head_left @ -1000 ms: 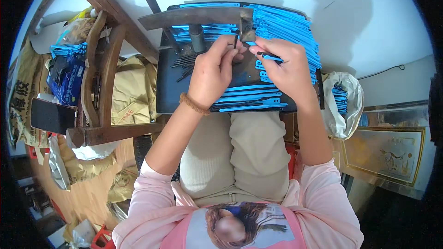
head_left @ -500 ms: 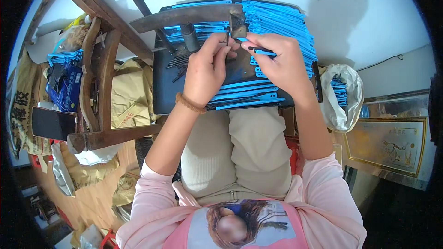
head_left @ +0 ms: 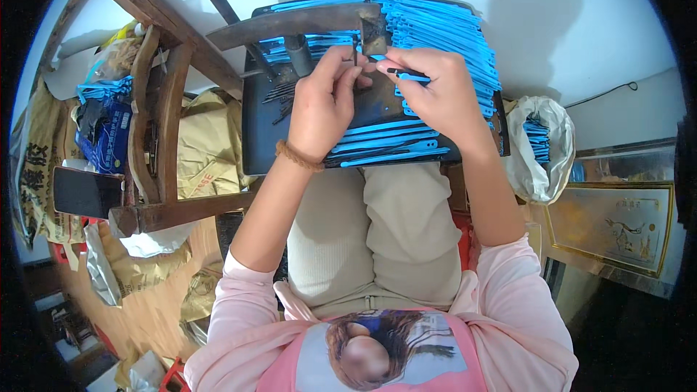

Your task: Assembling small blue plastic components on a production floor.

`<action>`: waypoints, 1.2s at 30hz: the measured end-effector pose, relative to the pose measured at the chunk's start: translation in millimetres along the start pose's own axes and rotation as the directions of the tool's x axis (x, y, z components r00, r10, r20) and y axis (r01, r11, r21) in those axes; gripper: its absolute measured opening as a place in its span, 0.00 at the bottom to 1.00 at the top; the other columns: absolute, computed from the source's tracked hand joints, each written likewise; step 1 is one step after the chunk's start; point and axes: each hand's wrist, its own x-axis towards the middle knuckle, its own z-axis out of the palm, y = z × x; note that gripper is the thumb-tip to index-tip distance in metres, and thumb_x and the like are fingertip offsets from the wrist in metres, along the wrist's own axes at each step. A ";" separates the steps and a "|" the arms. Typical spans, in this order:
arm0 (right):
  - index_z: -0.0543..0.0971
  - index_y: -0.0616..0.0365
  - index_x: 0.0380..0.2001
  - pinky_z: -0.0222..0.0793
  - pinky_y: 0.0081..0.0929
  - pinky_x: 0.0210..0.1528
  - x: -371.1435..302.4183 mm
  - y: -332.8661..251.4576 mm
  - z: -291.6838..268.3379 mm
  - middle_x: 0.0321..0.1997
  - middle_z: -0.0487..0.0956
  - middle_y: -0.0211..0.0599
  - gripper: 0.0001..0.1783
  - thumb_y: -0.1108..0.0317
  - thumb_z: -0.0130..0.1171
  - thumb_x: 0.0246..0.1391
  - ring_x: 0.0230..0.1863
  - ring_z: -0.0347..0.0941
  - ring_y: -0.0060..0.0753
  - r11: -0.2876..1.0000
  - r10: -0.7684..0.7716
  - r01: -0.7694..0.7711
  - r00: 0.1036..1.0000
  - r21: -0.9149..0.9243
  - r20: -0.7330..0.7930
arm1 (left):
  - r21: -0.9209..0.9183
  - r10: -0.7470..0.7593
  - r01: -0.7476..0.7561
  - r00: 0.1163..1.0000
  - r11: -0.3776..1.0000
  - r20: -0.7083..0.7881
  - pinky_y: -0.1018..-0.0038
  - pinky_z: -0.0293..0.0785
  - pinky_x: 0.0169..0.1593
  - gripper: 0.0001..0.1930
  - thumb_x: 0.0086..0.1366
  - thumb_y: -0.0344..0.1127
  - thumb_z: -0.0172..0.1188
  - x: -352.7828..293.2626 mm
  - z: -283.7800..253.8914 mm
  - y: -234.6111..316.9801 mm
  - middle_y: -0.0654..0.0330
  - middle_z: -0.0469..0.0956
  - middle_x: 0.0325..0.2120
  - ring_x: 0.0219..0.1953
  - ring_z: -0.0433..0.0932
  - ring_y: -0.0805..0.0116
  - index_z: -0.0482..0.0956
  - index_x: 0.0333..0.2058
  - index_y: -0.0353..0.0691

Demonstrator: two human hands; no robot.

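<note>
At twelve o'clock the left hand (head_left: 324, 101) pinches a thin dark strip (head_left: 355, 51), and at one o'clock the right hand (head_left: 446, 91) grasps a blue-and-black strip (head_left: 414, 77), which might slip if the hold loosens.

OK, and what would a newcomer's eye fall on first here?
Probably the mass of bright blue strips filling the far right of the black tray. Next, perhaps, the dark curved bar across the tray's far side, with the left hand and right hand near its block-shaped end. Right of the tray, a white sack holds more blue strips.
</note>
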 end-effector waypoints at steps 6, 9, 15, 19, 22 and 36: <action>0.84 0.61 0.41 0.77 0.34 0.37 -2.3 0.1 1.2 0.37 0.84 0.47 0.18 0.74 0.62 0.43 0.34 0.82 0.48 0.999 -0.044 0.044 0.999 -0.005 0.003 | 0.052 -0.051 0.050 0.999 0.997 0.014 0.72 0.81 0.39 0.06 0.69 0.20 0.53 -1.1 -4.1 13.8 0.52 0.85 0.35 0.38 0.87 0.62 0.72 0.43 0.34; 0.84 0.60 0.43 0.77 0.34 0.35 -6.6 -5.7 7.7 0.36 0.84 0.47 0.19 0.72 0.63 0.43 0.34 0.82 0.48 0.992 0.049 -0.050 0.999 0.115 0.009 | 0.010 -0.066 0.067 0.998 0.998 -0.017 0.75 0.79 0.37 0.05 0.67 0.21 0.56 -6.5 -8.5 10.7 0.52 0.85 0.33 0.37 0.86 0.67 0.74 0.41 0.33; 0.85 0.58 0.40 0.76 0.34 0.34 -11.8 -21.1 14.3 0.36 0.84 0.45 0.16 0.71 0.65 0.43 0.34 0.81 0.48 0.990 0.005 0.006 0.997 0.139 -0.076 | 0.128 -0.107 0.104 0.994 0.986 0.018 0.74 0.75 0.31 0.02 0.65 0.25 0.62 -14.5 -12.2 30.9 0.52 0.82 0.27 0.28 0.84 0.66 0.79 0.35 0.33; 0.83 0.59 0.31 0.71 0.33 0.27 -15.8 -29.8 10.3 0.27 0.81 0.43 0.09 0.67 0.69 0.46 0.26 0.77 0.46 0.989 -0.008 0.020 0.996 0.144 -0.087 | 0.362 0.050 -0.145 0.965 0.921 0.258 0.64 0.75 0.31 0.06 0.60 0.27 0.66 -26.0 -15.0 32.0 0.48 0.81 0.29 0.29 0.79 0.47 0.82 0.36 0.36; 0.78 0.60 0.26 0.66 0.33 0.23 -20.2 -34.0 -1.8 0.20 0.75 0.40 0.10 0.67 0.69 0.48 0.20 0.72 0.44 0.990 -0.025 0.036 0.996 0.134 -0.081 | 0.280 0.095 -0.159 0.968 0.947 0.231 0.65 0.76 0.34 0.06 0.59 0.27 0.66 -29.5 -15.1 41.9 0.50 0.82 0.31 0.32 0.81 0.50 0.82 0.36 0.36; 0.78 0.61 0.40 0.72 0.31 0.33 -44.4 -6.2 -48.8 0.30 0.76 0.40 0.13 0.79 0.65 0.50 0.30 0.75 0.42 0.981 -0.152 0.113 0.951 -0.157 -0.270 | 0.502 0.144 -0.210 0.975 0.839 0.168 0.68 0.79 0.46 0.08 0.56 0.21 0.66 -26.3 -46.5 21.0 0.54 0.85 0.38 0.41 0.84 0.55 0.83 0.36 0.35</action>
